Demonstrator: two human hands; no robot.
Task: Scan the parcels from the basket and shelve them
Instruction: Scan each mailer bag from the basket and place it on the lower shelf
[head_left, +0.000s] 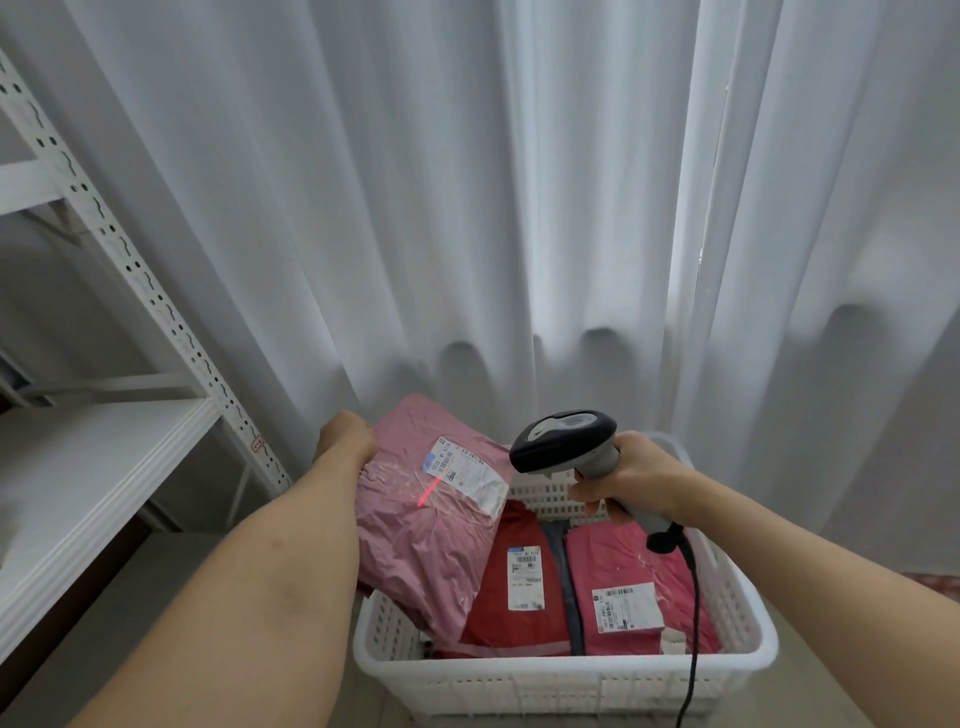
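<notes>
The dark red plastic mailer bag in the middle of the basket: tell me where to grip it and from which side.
Judging by its pose, grip the dark red plastic mailer bag at its top edge, coming from above. It stands wedged between the pale pink mailer bag and the bright pink mailer bag, so its sides are blocked inside the white slotted plastic basket.

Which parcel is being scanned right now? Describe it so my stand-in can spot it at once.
Find the white slotted basket on the floor in front of the curtain. The pale pink parcel is raised over its left side, gripped at the far edge by the left hand. Unlike the darker red and magenta parcels lying flat inside, it has the scanner's red line beside its label.
</notes>
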